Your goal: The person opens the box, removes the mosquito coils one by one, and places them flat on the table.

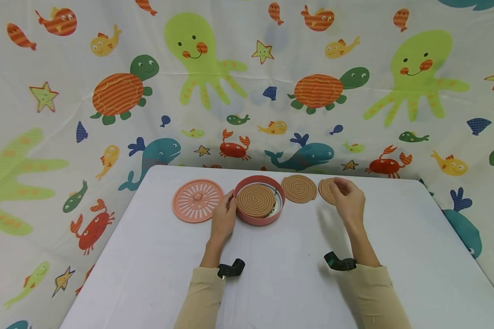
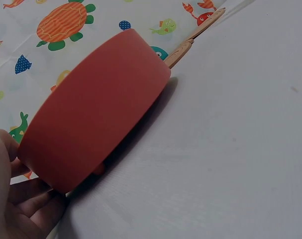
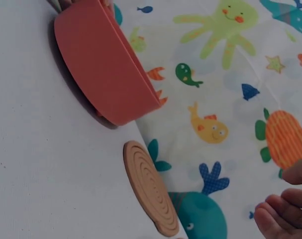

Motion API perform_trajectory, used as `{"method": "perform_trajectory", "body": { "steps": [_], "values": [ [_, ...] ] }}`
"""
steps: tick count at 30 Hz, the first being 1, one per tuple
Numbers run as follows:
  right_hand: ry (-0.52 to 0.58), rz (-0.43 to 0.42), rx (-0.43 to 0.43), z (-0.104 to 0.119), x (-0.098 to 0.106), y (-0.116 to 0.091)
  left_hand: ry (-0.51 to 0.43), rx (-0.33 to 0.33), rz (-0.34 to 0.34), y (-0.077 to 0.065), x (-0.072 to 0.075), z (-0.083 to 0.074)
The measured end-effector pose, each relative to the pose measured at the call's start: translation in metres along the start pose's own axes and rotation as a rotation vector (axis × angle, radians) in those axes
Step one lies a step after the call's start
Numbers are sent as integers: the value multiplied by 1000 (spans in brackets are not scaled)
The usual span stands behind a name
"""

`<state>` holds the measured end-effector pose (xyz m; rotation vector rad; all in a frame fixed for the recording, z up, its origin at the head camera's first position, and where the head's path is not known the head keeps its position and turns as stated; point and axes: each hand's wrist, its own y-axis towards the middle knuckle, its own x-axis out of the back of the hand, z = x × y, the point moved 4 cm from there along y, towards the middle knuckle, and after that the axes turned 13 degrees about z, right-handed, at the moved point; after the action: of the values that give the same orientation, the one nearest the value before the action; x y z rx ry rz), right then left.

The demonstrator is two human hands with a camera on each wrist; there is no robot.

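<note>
Head view: left hand (image 1: 223, 217) grips red round box (image 1: 260, 221), brown coil (image 1: 255, 200) inside; right hand (image 1: 350, 203) over rightmost coil (image 1: 326, 192), contact unclear. Left wrist: fingers (image 2: 39, 204) at box edge. Right wrist: fingertips (image 3: 272, 216), thumb (image 3: 297, 172) parted, nothing between; middle coil (image 3: 150, 189) on table (image 3: 31, 149).

My left sleeve (image 1: 201, 294) and right sleeve (image 1: 376, 294) are plain beige, long and lightly creased. At the cuffs I wear a left wrist device (image 1: 231, 268) and a right wrist device (image 1: 340, 262), both black, bent and blunt-ended, the right showing a small greenish patch.
</note>
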<state>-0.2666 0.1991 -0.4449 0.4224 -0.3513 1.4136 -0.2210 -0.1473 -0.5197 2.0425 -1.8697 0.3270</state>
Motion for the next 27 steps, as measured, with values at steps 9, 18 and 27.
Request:
{"method": "perform_trajectory", "body": {
  "steps": [9,18,27],
  "values": [
    [-23,17,41,8,-6,-5,-3,13,-1,1,-1,1],
    [-28,12,110,12,-13,-8,-2,13,2,0,-1,2],
    [-1,12,192,21,-19,-12,-5,18,2,0,-1,2]
  ]
}}
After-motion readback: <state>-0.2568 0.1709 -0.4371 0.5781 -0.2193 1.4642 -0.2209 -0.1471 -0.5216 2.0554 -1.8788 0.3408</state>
